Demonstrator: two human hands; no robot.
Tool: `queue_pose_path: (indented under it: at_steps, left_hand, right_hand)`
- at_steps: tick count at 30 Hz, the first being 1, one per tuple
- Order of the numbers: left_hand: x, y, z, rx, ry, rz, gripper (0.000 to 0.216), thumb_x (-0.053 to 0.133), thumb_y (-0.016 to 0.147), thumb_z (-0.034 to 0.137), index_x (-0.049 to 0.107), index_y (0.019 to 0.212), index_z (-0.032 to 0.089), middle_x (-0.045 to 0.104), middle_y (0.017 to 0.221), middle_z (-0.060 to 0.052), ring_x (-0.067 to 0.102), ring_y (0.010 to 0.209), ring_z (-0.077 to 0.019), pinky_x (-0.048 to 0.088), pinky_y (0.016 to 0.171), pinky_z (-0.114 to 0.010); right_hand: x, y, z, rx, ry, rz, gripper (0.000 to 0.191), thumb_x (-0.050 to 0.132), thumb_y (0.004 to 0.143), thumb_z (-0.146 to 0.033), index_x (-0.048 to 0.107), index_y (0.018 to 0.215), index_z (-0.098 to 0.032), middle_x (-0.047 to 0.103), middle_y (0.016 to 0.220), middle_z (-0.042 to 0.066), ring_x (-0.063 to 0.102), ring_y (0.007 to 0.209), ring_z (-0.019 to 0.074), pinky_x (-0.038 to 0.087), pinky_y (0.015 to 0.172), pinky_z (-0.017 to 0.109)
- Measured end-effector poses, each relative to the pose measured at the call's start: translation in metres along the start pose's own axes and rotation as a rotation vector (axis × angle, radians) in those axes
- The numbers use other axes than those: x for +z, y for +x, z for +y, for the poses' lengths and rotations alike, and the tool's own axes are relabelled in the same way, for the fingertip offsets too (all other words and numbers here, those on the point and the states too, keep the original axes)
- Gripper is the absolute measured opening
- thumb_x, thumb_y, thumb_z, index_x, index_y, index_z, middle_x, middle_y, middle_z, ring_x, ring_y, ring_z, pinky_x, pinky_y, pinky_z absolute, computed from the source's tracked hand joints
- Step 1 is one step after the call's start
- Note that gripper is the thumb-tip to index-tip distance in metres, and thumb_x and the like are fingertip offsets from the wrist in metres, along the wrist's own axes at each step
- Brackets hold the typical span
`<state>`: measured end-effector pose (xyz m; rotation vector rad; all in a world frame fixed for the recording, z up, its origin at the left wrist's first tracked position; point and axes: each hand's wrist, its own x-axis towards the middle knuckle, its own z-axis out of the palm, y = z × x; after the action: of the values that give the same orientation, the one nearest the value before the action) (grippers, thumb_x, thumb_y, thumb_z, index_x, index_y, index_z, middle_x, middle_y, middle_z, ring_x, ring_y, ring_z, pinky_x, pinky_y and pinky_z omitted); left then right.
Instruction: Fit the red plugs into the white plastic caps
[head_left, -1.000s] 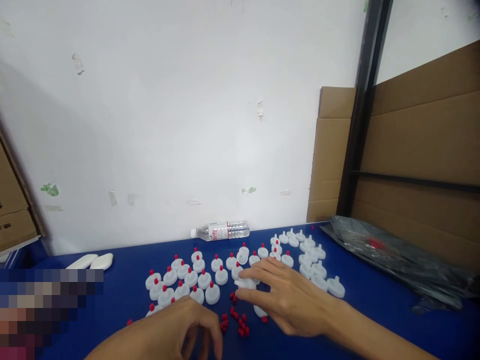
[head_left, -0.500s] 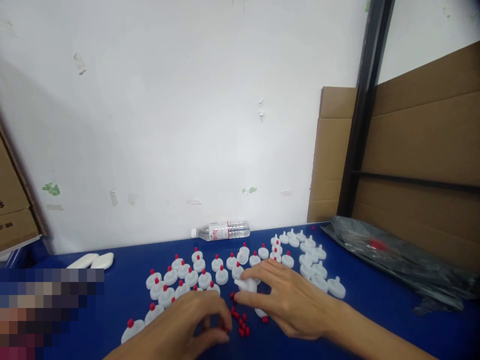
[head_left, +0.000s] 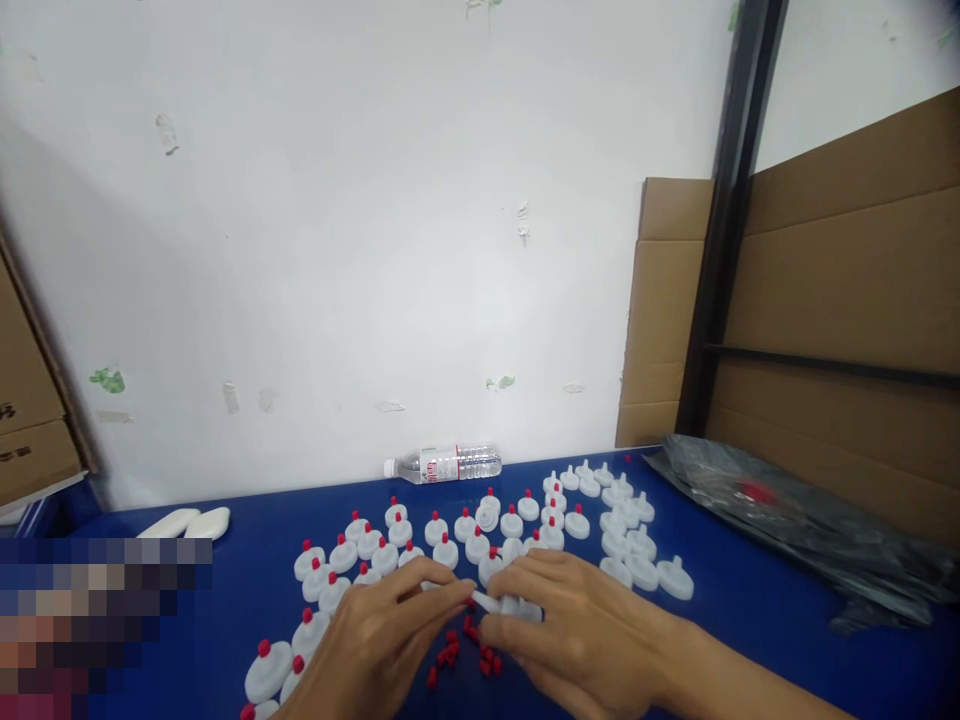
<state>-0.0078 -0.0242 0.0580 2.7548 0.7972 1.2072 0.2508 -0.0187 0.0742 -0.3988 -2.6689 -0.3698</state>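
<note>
My right hand (head_left: 577,625) grips a white bottle cap with a pointed spout (head_left: 489,602), tilted so the spout faces left. At the spout's tip, the fingers of my left hand (head_left: 397,625) are pinched together, with a bit of red showing there; the fingers mostly hide what they hold, which looks like a small red tip cap. Several loose red tip caps (head_left: 450,650) lie on the table just below and between both hands. Around the hands stand many white spout caps with red tips (head_left: 445,552).
White spout caps without red tips (head_left: 642,570) are grouped on the right of the blue table (head_left: 750,660). A clear water bottle (head_left: 450,464) lies against the wall. Grey plastic bags (head_left: 795,530) lie far right; two white oval objects (head_left: 208,523) are at left.
My left hand has moved up and right to the spout held by my right hand. The right hand has turned and lowered slightly. More loose red tip caps show between the hands.
</note>
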Motion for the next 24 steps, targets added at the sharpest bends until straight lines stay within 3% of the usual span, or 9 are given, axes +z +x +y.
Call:
queue_pose_path:
  at_steps: [8, 11, 15, 19, 24]
  left_hand:
    - [0.007, -0.011, -0.006, 0.079, 0.091, -0.043, 0.041, 0.043, 0.102, 0.006, 0.058, 0.134, 0.025, 0.071, 0.103, -0.007, 0.071, 0.074, -0.0103, 0.055, 0.063, -0.017]
    - [0.007, -0.01, -0.006, 0.077, 0.168, -0.029, 0.034, 0.041, 0.105, 0.012, 0.058, 0.133, 0.024, 0.071, 0.1, -0.006, 0.071, 0.073, -0.0112, 0.054, 0.06, -0.017]
    - [0.007, -0.007, -0.003, 0.048, 0.269, -0.074, 0.025, 0.038, 0.107, 0.018, 0.061, 0.116, 0.023, 0.07, 0.092, -0.004, 0.07, 0.065, -0.0131, 0.049, 0.053, -0.019]
    - [0.009, -0.009, -0.001, 0.001, 0.286, -0.188, 0.03, 0.033, 0.106, 0.014, 0.062, 0.103, 0.022, 0.069, 0.09, -0.004, 0.068, 0.062, -0.0142, 0.046, 0.051, -0.022]
    - [0.009, -0.008, 0.005, -0.024, 0.249, -0.214, 0.033, 0.032, 0.104, 0.013, 0.063, 0.098, 0.022, 0.068, 0.087, -0.004, 0.067, 0.062, -0.0149, 0.043, 0.051, -0.023]
  right_hand:
    - [-0.002, 0.005, -0.008, -0.009, -0.036, -0.042, 0.02, 0.052, 0.095, -0.022, 0.061, 0.113, -0.022, 0.06, 0.089, 0.004, 0.054, 0.073, 0.0184, 0.044, 0.067, 0.03]
    - [-0.004, 0.006, -0.008, 0.003, -0.022, -0.074, 0.019, 0.051, 0.097, -0.021, 0.06, 0.114, -0.022, 0.062, 0.096, 0.005, 0.056, 0.079, 0.0185, 0.046, 0.072, 0.03]
    - [-0.004, 0.004, -0.006, 0.007, 0.016, -0.11, 0.02, 0.05, 0.1, -0.022, 0.059, 0.118, -0.02, 0.062, 0.107, 0.008, 0.057, 0.09, 0.0205, 0.049, 0.08, 0.031]
    - [-0.003, 0.004, -0.005, -0.003, 0.025, -0.154, 0.022, 0.054, 0.096, -0.017, 0.061, 0.117, -0.02, 0.062, 0.114, 0.008, 0.054, 0.097, 0.0214, 0.051, 0.084, 0.031]
    - [-0.004, 0.005, -0.007, -0.022, 0.002, -0.168, 0.021, 0.056, 0.095, -0.016, 0.062, 0.115, -0.018, 0.062, 0.113, 0.008, 0.053, 0.1, 0.0217, 0.052, 0.087, 0.03]
